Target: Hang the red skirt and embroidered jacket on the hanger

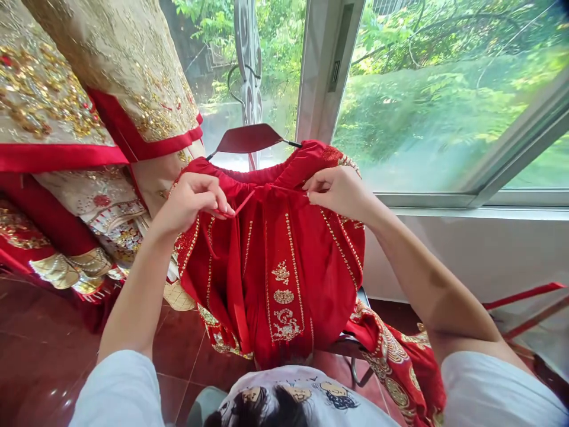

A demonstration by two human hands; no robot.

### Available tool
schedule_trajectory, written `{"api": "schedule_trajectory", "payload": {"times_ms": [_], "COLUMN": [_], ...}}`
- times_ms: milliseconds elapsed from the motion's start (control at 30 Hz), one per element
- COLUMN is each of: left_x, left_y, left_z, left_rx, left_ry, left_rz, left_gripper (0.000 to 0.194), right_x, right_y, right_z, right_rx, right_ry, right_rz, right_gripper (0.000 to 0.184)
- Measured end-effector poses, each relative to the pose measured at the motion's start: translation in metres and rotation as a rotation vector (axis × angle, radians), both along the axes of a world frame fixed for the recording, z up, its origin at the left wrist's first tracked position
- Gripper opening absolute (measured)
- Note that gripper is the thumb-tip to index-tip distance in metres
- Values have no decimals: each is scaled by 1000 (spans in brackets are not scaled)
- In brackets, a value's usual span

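A red skirt (284, 267) with gold embroidery hangs from a dark red hanger (249, 138) in front of me. My left hand (191, 198) is closed, pinching a thin red ribbon tie (243, 204) at the skirt's waistband. My right hand (338, 190) is closed too, pinching the other end of the same tie at the waistband's right side. The tie runs taut between both hands across the gathered top of the skirt.
A beige and red embroidered garment (89, 101) hangs at the left. More red and gold cloth (400, 362) lies by my right knee. A window (444, 95) with greenery outside fills the back. The floor (44, 344) is dark red tile.
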State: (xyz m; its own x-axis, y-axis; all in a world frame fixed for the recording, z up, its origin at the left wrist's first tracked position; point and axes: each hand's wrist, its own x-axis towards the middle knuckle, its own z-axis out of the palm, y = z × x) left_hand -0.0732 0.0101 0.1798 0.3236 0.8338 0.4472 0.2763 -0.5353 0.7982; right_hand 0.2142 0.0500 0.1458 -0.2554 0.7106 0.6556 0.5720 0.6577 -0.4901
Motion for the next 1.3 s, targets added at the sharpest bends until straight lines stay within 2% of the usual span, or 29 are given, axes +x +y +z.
{"api": "schedule_trajectory", "payload": {"times_ms": [67, 133, 200, 300, 433, 533, 667, 733, 867, 967, 1067, 1167, 1233, 1300], "left_x": [7, 15, 24, 44, 67, 76, 80, 79, 76, 77, 82, 89, 91, 88], "left_y": [6, 15, 21, 25, 25, 26, 25, 23, 15, 15, 25, 41, 49, 50], "left_z": [-1, -7, -16, -32, -47, -53, -53, -55, -68, -83, -98, -110, -113, -112], "left_rx": [-31, -31, 48, 216, 284, 285, 239, 238, 276, 241, 259, 333, 342, 333], "left_ry": [113, 208, 316, 513, 662, 726, 850, 869, 744, 626, 470, 193, 27, -31], "left_rz": [16, 90, 221, 458, 709, 739, 691, 670, 643, 669, 656, 599, 566, 559], "left_gripper": [24, 18, 17, 24, 29, 35, 17, 21, 33, 42, 47, 45, 41, 38], "right_x": [-4, -7, -10, -13, -18, -20, -19, -18, -18, -22, -26, -33, -38, -42], "right_y": [1, 6, 11, 12, 4, -2, -2, -1, -2, -5, -5, -2, 0, 1], "right_z": [4, 6, 6, 5, 3, -1, -8, -11, -8, -4, -1, 3, 8, 15], "right_rx": [-33, -74, -90, -28, 117, 194, 239, 248, 212, 161, 125, 60, -36, -166], "right_ry": [33, 83, 106, 25, -153, -235, -377, -484, -632, -716, -779, -759, -684, -591], "right_rz": [12, 26, 27, -19, -107, -142, -143, -142, -189, -261, -197, -95, -88, -80], "right_gripper": [16, 11, 7, 19, 30, 30, 27, 29, 33, 34, 29, 22, 19, 21]}}
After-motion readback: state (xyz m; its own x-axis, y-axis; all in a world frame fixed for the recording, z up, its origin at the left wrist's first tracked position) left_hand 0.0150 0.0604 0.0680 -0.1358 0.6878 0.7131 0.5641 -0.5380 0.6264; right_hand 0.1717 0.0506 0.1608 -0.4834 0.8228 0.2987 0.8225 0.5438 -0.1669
